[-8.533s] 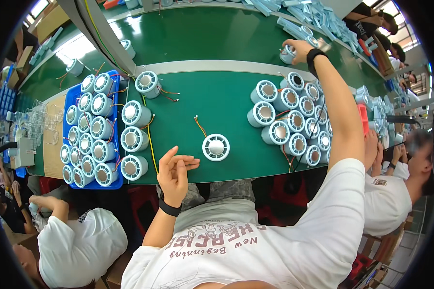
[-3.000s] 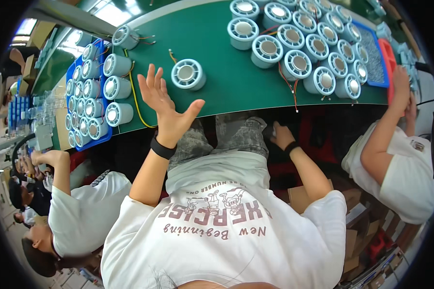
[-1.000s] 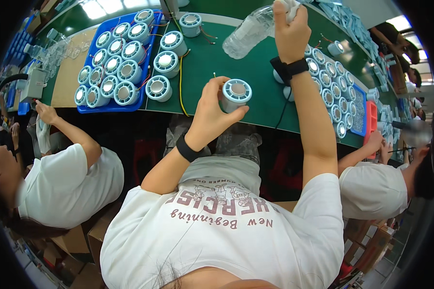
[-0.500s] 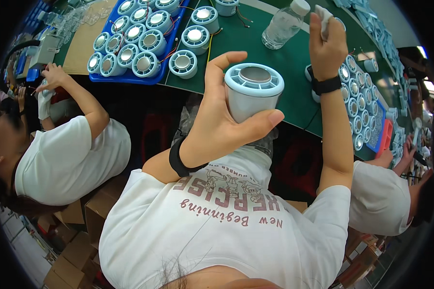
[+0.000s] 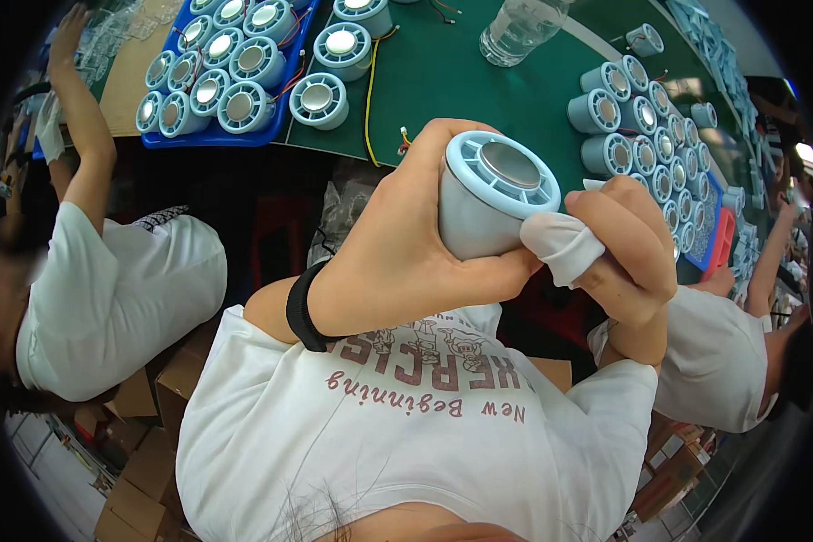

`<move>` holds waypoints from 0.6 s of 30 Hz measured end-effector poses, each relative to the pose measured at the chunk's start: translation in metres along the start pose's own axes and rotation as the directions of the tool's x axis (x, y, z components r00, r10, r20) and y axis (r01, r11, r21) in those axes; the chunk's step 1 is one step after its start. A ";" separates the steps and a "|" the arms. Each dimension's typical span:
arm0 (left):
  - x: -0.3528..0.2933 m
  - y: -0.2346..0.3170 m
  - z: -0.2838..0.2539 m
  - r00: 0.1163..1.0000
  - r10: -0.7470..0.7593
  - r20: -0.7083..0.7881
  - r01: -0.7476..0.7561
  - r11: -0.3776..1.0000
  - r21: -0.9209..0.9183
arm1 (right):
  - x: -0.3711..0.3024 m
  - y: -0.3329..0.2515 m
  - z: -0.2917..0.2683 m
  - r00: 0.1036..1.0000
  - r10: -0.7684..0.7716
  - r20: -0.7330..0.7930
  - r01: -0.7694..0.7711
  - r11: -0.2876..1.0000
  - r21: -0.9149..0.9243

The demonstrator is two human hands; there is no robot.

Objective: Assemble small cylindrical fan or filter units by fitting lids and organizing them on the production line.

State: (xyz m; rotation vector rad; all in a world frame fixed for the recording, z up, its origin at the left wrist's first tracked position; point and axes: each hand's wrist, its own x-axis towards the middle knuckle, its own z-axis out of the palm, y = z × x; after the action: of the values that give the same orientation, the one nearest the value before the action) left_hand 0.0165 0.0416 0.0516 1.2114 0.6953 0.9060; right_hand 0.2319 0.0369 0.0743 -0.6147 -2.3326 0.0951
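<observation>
My left hand (image 5: 397,239) is wrapped round a pale blue cup-shaped housing (image 5: 483,217) with a spoked rim and a round silver disc on top. The housing is tilted, its top turned toward the right. A small white cloth (image 5: 565,248) is in my right hand (image 5: 637,248), folded over a fingertip. That cloth meets the side of the housing just below its rim. My left palm and fingers hide part of the housing's left side.
Similar housings fill a blue tray (image 5: 285,117) at the far left, with several more beside it on the green table (image 5: 443,81). A clear bottle (image 5: 519,36) stands at the back. More housings (image 5: 610,154) are grouped at right. Co-workers sit on both sides.
My right hand has come down from above the table to the housing, bringing the cloth against it. My left hand has tilted the housing rightward and moved it slightly lower.
</observation>
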 end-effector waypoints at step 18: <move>0.003 0.001 0.006 0.997 0.035 -0.068 -0.028 0.994 0.107 | -0.001 -0.008 -0.009 0.992 0.120 -0.033 -0.120 0.993 -0.012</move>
State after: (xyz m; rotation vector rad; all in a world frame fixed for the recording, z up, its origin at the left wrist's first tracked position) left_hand 0.0234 0.0416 0.0543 1.2925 0.7907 0.9515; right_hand 0.2355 0.0285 0.0820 -0.7579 -2.2661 0.1231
